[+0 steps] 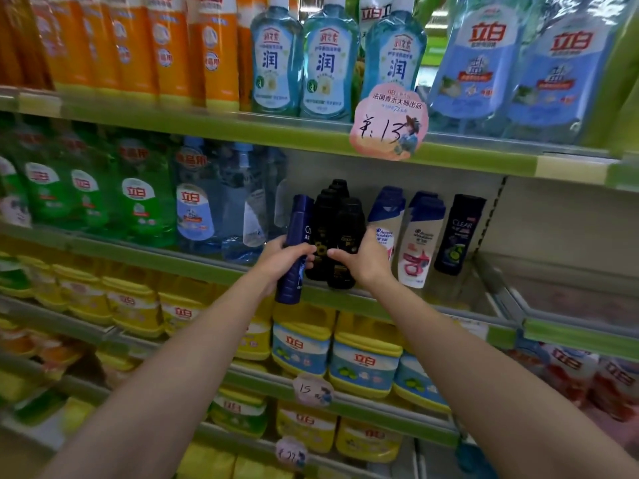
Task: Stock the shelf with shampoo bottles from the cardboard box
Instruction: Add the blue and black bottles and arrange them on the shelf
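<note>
My left hand (281,259) grips a dark blue shampoo bottle (296,223), tilted, just in front of the green middle shelf edge (193,267). Beside it, my right hand (359,259) wraps round the front one of several black shampoo bottles (340,229) standing on that shelf. To their right stand two white and blue shampoo bottles (415,243) and a black Clear bottle (458,233). The cardboard box is out of view.
Green and blue detergent bottles (138,202) fill the same shelf to the left. Bare shelf (560,285) lies right of the Clear bottle. A pink price tag (389,122) hangs from the shelf above. Yellow tubs (364,364) sit on the lower shelves.
</note>
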Tool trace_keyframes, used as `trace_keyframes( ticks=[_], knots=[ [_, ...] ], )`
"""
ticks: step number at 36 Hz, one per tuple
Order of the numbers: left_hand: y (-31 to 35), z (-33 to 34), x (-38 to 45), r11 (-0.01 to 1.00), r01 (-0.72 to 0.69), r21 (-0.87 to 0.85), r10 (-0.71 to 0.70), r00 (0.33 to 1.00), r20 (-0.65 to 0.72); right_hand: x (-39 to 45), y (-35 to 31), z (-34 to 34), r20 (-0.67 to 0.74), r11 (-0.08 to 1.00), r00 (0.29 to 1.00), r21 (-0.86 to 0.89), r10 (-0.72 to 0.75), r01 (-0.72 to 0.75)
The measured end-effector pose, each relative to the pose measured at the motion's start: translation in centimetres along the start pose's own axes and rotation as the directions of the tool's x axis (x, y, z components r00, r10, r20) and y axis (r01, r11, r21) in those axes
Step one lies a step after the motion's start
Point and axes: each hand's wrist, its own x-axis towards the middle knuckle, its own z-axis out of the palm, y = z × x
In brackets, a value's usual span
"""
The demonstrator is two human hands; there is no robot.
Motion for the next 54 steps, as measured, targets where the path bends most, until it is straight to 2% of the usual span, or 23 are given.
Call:
trace_keyframes(
  ticks=[11, 20, 27, 33, 42, 50, 54],
  knots=[
    [-0.6, -0.3, 0.4, 0.999, -0.01, 0.035, 0.01, 1.0, 0.004, 0.6, 0.1, 1.3, -0.024, 1.0, 1.0, -0.005, 0.008, -0.008],
    [-0.9, -0.3, 0.5, 1.0, 0.002, 0.031, -0.002, 1.0, 0.001, 0.9, 0.5, 1.2, 0.013, 0.996, 0.996, -0.009, 0.086, -0.086],
    [-1.1, -0.4, 0.7, 0.999, 0.004, 0.036, -0.003, 1.0, -0.012, 1.6, -0.1, 1.1, 0.041, 0.985, 0.993, -0.136, 0.111, -0.104],
    [-0.7, -0.4, 0.4, 1.0, -0.002, 0.018, 0.002, 1.0, -0.017, 2.3, -0.4, 0.3, 0.094, 0.944, 0.987, -0.317, 0.127, -0.091],
    [-0.4, -0.2, -0.4, 1.0, -0.005, 0.018, 0.005, 1.0, -0.027, 2.4, -0.7, -1.0, 0.194, 0.827, 0.977, -0.561, 0.085, 0.04],
    [0.5, 0.0, -1.7, 1.0, -0.026, 0.005, 0.026, 1.0, -0.016, 1.8, -0.8, -2.3, 0.253, 0.82, 0.963, -0.569, 0.099, 0.065],
    [0.8, 0.3, -2.4, 0.999, -0.049, 0.022, 0.049, 0.999, 0.008, 1.4, -0.2, -2.9, 0.25, 0.85, 0.963, -0.525, 0.098, 0.05]
  ],
)
